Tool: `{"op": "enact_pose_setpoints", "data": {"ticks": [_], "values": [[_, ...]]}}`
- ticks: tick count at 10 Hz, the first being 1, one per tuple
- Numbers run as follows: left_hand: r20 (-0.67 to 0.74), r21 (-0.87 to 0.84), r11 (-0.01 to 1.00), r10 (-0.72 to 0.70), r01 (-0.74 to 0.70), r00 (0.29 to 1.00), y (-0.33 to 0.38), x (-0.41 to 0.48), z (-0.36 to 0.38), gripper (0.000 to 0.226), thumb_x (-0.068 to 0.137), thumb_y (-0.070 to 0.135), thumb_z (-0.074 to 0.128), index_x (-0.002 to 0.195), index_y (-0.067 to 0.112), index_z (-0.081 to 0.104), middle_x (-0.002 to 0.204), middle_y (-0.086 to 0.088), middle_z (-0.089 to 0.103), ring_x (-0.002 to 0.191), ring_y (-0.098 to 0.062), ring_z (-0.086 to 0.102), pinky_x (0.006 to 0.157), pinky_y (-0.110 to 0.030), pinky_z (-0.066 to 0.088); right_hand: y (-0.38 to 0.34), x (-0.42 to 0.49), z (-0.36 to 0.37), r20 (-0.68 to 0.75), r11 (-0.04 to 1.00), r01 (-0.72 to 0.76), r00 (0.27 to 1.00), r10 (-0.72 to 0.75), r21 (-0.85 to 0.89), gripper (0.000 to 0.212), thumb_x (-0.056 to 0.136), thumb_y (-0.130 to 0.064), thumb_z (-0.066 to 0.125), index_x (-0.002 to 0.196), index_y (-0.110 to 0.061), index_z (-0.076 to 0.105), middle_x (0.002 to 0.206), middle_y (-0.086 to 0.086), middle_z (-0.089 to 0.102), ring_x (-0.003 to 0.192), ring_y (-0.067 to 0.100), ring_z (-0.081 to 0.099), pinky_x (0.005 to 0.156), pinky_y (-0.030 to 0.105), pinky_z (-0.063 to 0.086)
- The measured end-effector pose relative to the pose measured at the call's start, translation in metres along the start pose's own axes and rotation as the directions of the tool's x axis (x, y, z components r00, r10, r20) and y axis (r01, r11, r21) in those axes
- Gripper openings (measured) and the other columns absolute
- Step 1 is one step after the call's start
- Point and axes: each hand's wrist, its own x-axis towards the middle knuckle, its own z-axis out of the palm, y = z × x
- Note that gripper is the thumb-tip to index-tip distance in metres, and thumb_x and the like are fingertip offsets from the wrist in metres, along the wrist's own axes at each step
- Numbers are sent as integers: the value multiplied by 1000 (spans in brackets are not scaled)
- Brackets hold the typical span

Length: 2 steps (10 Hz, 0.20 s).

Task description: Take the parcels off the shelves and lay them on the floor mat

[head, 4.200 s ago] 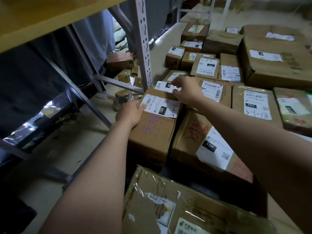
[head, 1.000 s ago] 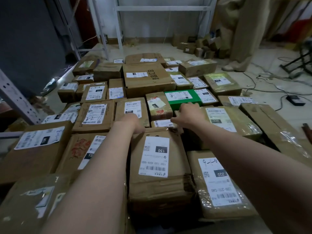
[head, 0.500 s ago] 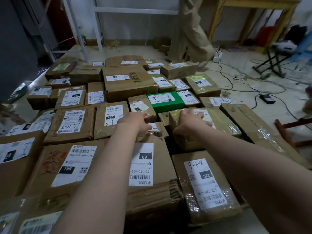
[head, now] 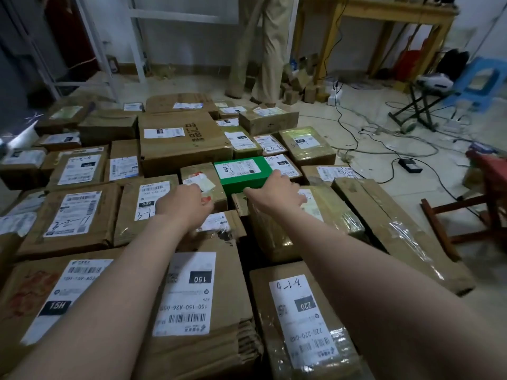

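while parcels (head: 183,141) crowd the floor (head: 370,149), the right grip (head: 277,192) lies flat, fingers apart, on a tape-wrapped box (head: 329,212) (stiff, probably slick); the left grip (head: 183,205) curls over a small carton (head: 219,219), hold unclear. it looks light: take it by opposite edges.

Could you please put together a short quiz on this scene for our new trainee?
1. True or false: the green box sits on top of the 150 parcel.
2. The 220 parcel lies: A) right of the 150 parcel, B) left of it, C) beyond it.
3. Which is nearer the green box: the left hand or the right hand?

Key: 1 false; 2 A; 3 right hand.
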Motion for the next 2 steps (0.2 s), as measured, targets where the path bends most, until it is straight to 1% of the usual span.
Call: {"op": "enact_pose_setpoints", "data": {"ticks": [1, 2], "values": [[-12, -15, 1000, 10, -10, 1000, 3, 10, -32, 31, 92, 45, 57, 107, 17, 58, 101, -6, 61, 89, -26, 57, 66, -34, 47, -18, -4, -9, 26, 995, 99, 995, -99, 8, 88, 83, -59, 63, 149, -13, 28, 150, 12, 40, 137, 39, 35, 109, 61, 32], [11, 39, 999, 1, -1, 1000, 7, 23, -82, 27, 93, 44, 54, 98, 16, 54, 89, -2, 52, 83, -23, 50, 59, -32, 41, -37, -5, -38, 42, 989, 140, 989, -142, 50, 83, 84, -57, 61, 147, -13, 30, 149, 9, 40, 135, 37, 38, 107, 58, 36]]}}
